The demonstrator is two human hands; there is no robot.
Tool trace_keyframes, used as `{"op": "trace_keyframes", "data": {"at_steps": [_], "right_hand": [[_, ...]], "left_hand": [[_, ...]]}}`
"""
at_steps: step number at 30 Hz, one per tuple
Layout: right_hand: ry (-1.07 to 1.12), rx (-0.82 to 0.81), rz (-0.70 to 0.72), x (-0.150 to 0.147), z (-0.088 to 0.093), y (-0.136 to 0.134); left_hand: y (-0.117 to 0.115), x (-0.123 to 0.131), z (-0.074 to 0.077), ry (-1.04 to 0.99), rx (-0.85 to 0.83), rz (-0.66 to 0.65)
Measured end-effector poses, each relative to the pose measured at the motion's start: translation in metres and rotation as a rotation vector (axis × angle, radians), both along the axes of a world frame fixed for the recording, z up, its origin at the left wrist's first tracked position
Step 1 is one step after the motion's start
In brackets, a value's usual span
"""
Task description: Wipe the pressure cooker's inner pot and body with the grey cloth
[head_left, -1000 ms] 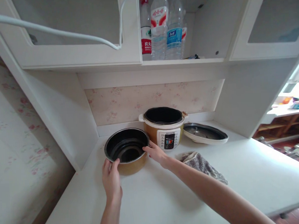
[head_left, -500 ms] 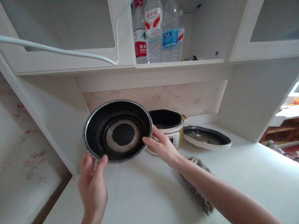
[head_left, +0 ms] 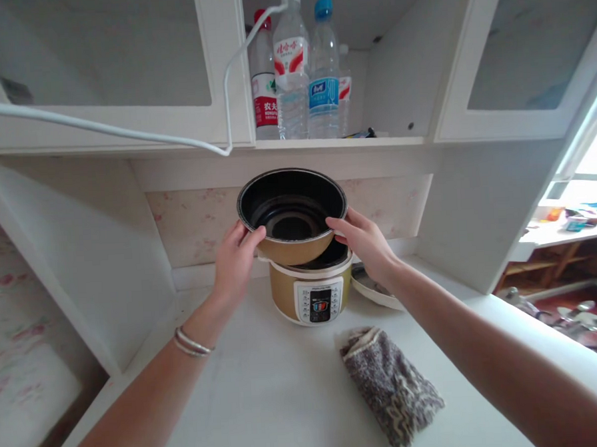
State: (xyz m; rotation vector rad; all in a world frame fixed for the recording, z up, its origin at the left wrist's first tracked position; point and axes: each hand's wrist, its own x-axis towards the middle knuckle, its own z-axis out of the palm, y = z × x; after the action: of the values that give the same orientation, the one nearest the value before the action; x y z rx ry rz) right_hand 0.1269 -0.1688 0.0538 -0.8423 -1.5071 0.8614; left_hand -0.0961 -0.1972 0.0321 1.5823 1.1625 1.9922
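A round inner pot [head_left: 300,251], black inside and gold outside, is held up by its rim between both hands. My left hand [head_left: 235,257] grips the left side, thumb over the rim. On the opposite side my right hand [head_left: 364,241] pinches the rim the same way. Just below and behind the pot stands the gold and white electric cooker [head_left: 286,292], its top uncovered and its control panel facing me. Whether pot and cooker touch, I cannot tell. The cooker's lid [head_left: 375,289] lies to the right, partly hidden by my right hand.
A folded grey-brown patterned cloth [head_left: 392,385] lies on the white counter [head_left: 258,399] in front of the cooker. Several plastic bottles [head_left: 292,84] stand on the cabinet shelf above. A white cable [head_left: 123,129] hangs across the upper left.
Both hands have carried the inner pot rightward, from left of the cooker to over its opening. It is less tilted toward me now, and its gold outside shows.
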Motion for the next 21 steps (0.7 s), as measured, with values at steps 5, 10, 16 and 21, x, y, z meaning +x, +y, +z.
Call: {"op": "trace_keyframes", "data": {"at_steps": [5, 10, 16, 21], "right_hand": [[-0.097, -0.017, -0.168, 0.022, -0.013, 0.036], [-0.141, -0.115, -0.229, 0.034, -0.033, 0.067], [-0.253, -0.168, -0.307, 0.038, -0.049, 0.083], [-0.402, -0.164, -0.386, 0.035, -0.068, 0.089]], "left_hand": [[0.039, 0.015, -0.005, 0.027, -0.081, -0.087], [0.064, 0.02, -0.019, 0.11, -0.17, -0.07], [0.076, 0.02, -0.032, 0.242, -0.311, 0.014], [0.086, 0.021, -0.05, 0.344, -0.363, 0.092]]}}
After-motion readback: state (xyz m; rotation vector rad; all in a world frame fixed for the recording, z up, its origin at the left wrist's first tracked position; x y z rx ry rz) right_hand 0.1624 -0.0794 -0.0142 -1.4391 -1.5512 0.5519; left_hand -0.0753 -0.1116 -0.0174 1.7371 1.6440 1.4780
